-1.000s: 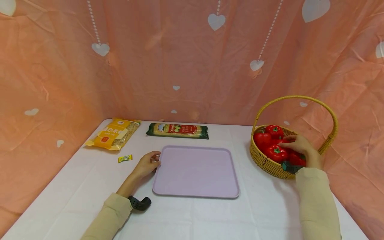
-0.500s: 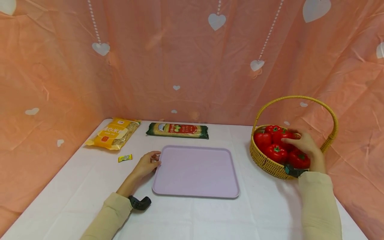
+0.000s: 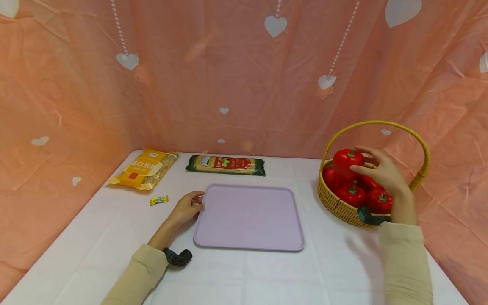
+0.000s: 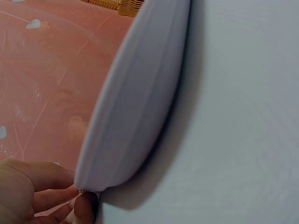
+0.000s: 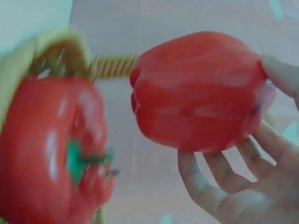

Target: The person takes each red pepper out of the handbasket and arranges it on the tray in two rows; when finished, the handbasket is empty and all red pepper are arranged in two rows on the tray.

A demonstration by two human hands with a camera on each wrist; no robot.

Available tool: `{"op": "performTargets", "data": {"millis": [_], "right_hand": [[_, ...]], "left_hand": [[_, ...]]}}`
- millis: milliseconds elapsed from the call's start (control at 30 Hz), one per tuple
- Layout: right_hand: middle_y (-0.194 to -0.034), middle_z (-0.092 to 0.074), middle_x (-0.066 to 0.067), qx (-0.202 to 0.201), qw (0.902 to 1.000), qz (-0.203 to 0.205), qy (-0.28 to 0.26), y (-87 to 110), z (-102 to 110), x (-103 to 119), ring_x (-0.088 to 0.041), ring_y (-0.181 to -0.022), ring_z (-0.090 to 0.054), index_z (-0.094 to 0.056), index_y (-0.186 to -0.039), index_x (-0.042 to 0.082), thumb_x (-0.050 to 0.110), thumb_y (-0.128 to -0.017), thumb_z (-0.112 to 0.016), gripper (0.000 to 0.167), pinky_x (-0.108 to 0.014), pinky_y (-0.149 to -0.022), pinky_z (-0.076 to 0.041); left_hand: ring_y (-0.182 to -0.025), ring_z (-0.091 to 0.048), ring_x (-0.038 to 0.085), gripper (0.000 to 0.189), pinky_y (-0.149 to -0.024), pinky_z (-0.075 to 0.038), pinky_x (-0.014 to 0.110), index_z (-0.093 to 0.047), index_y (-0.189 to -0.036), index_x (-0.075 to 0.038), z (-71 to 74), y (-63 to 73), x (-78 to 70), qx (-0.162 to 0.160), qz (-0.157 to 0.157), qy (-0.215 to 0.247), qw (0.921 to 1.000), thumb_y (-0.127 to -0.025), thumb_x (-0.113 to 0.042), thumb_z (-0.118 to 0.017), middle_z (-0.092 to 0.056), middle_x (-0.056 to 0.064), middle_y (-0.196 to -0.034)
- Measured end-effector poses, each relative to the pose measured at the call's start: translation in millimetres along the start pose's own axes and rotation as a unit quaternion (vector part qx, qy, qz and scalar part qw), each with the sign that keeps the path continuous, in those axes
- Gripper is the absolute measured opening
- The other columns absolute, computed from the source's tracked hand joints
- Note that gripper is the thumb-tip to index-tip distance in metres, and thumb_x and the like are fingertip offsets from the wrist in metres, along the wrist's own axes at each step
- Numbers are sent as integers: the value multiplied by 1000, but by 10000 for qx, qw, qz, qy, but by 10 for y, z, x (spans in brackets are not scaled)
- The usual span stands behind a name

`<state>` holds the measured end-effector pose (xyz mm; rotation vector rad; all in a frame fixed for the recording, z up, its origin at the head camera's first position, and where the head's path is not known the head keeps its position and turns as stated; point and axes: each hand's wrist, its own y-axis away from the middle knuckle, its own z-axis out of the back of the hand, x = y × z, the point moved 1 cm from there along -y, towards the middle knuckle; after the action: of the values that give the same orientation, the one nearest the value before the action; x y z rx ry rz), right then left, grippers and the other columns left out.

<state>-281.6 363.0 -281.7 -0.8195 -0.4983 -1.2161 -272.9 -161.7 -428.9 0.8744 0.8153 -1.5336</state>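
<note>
In the head view, my right hand (image 3: 383, 171) holds a red bell pepper (image 3: 348, 162) with a green stem, raised above the other peppers in the wicker basket (image 3: 339, 212). The right wrist view shows the pepper (image 5: 201, 93) between the thumb on one side and the fingers on the other. Over at the left, my left hand (image 3: 187, 208) grips the left edge of a pale purple tray (image 3: 249, 218). In the left wrist view its thumb and fingers (image 4: 51, 175) meet at the tray's rim (image 4: 135, 102).
Several red peppers (image 3: 350, 195) stay in the basket, whose tall handle (image 3: 375, 123) arches over them. Behind the tray lies a long green-ended package (image 3: 225, 165). A yellow bag of grain (image 3: 146, 169) and a small yellow wrapped candy (image 3: 159, 200) lie to the left.
My right hand has taken hold of a pepper and lifted it up from the basket, slightly to the left. The left hand and the tray have stayed in place.
</note>
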Motion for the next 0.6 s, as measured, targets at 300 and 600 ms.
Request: {"op": "performTargets", "data": {"millis": [300,600], "right_hand": [[-132,-41,0,358,9940,849,-590,-55,-399,484,-8,-109,-45,-40,-139,12,8,-84,-66,62,-14,-78,-47],[-134,-40,-10,658,9754,1408,-1563,-246,-999,747,-22,-115,-46,-41,-139,8,3,-81,-68,65,-19,-87,-47]], "left_hand": [[-69,-50,14,41,-57,-47,25,-47,-126,9,-1,-11,20,4,-51,0,10000,-87,3,-56,-55,18,-99],[-67,-49,14,42,-56,-46,24,-47,-126,9,-6,-2,8,-29,-22,25,10000,-86,3,-57,-55,18,-98]]}}
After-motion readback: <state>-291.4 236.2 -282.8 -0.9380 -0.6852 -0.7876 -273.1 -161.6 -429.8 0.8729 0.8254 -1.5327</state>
